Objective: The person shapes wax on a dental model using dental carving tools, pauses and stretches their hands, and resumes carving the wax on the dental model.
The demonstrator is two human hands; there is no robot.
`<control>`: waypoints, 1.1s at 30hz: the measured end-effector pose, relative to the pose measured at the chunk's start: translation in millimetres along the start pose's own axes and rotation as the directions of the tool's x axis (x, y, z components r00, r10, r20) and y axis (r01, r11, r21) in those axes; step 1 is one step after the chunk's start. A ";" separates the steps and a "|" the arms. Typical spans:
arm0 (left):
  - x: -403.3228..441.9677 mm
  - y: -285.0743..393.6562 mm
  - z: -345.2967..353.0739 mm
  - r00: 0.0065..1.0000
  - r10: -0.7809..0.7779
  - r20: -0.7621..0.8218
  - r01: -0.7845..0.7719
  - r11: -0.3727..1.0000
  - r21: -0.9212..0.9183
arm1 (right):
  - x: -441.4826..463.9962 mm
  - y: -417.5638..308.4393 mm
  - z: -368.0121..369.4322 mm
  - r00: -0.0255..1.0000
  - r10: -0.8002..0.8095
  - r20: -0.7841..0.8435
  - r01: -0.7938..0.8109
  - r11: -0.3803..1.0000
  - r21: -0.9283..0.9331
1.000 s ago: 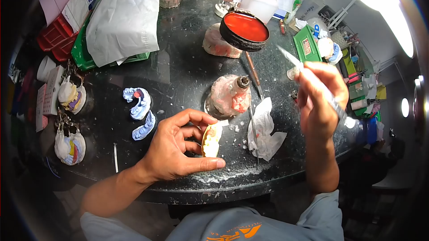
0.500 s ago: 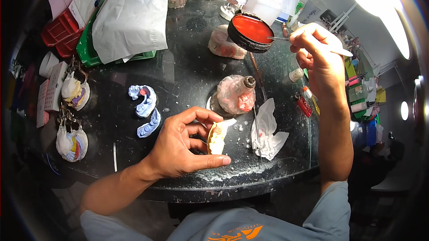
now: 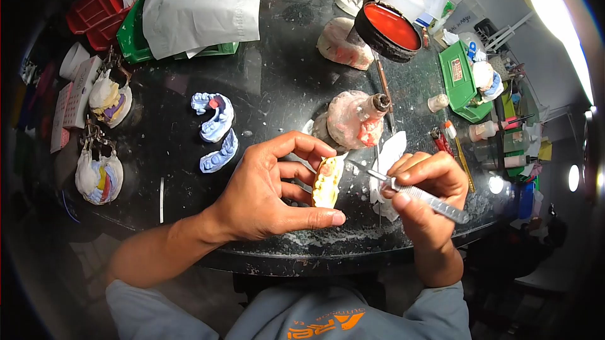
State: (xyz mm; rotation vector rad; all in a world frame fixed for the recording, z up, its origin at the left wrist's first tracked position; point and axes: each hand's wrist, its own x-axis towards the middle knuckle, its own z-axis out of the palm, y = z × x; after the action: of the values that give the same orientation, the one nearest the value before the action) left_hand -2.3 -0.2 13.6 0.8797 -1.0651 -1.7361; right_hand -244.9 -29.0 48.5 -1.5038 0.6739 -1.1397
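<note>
Left hand [image 3: 268,195] grips yellow cast [image 3: 326,187], right hand [image 3: 433,192] pinches metal tool [image 3: 449,210] beside it, lumpy burner [image 3: 353,119] just behind it.

Sheet [image 3: 201,9]: cut off, top edge.
Lamp [image 3: 558,22]: cut off, top edge.
Tissue [image 3: 392,149]: partly hidden behind right hand [image 3: 432,192].
Shirt lettering [image 3: 326,325]: cut off, bottom edge.
Tool tip [image 3: 351,163]: contact with dental model [image 3: 326,184] indistinct.

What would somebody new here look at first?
Probably the round black dish of bright red stuff, toward the back of the dark table. Next, maybe the yellow teeth model in the left hand's grip, with a metal tool in the right hand pointing at it.
</note>
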 end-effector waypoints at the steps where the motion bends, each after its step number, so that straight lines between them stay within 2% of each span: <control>1: -0.3 0.1 0.5 1.000 -0.007 -0.002 0.007 1.000 -0.012 | -2.5 2.4 3.2 0.999 -0.026 0.023 0.026 1.000 -0.014; 2: -1.0 -0.4 0.8 1.000 -0.008 -0.002 0.008 1.000 -0.009 | -4.3 3.0 3.2 0.998 -0.024 0.063 0.026 0.999 -0.021; 5: -0.3 0.6 -0.8 1.000 0.004 0.007 -0.004 1.000 0.011 | 1.0 15.6 -8.6 0.949 -0.283 0.136 0.312 0.901 -0.303; 7: -1.5 0.5 -0.5 1.000 0.004 0.021 -0.005 1.000 0.028 | -1.5 18.7 -0.8 0.953 -0.279 -0.122 0.248 0.944 -0.219; 10: -1.6 0.6 1.1 1.000 0.003 0.016 -0.003 1.000 0.023 | 2.4 20.8 -4.4 0.931 -0.252 -0.263 0.193 0.954 -0.230; 14: -1.4 0.2 1.3 1.000 -0.001 0.010 0.001 0.999 0.032 | 4.0 24.9 -5.0 0.935 -0.232 -0.270 0.193 0.967 -0.165; 23: -0.8 1.7 2.1 1.000 -0.014 0.000 0.014 1.000 0.016 | 7.0 27.8 -9.2 0.928 -0.268 -0.260 0.207 0.948 -0.240; 33: -0.7 1.4 2.3 1.000 -0.012 0.007 0.012 1.000 0.021 | 7.0 25.0 -8.7 0.937 -0.219 -0.272 0.164 0.963 -0.212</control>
State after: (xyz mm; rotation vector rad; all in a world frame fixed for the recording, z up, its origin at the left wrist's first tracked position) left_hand -3.7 0.8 15.9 0.8950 -1.0871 -1.7419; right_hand -246.2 -45.2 26.4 -1.6000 0.8689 -1.5046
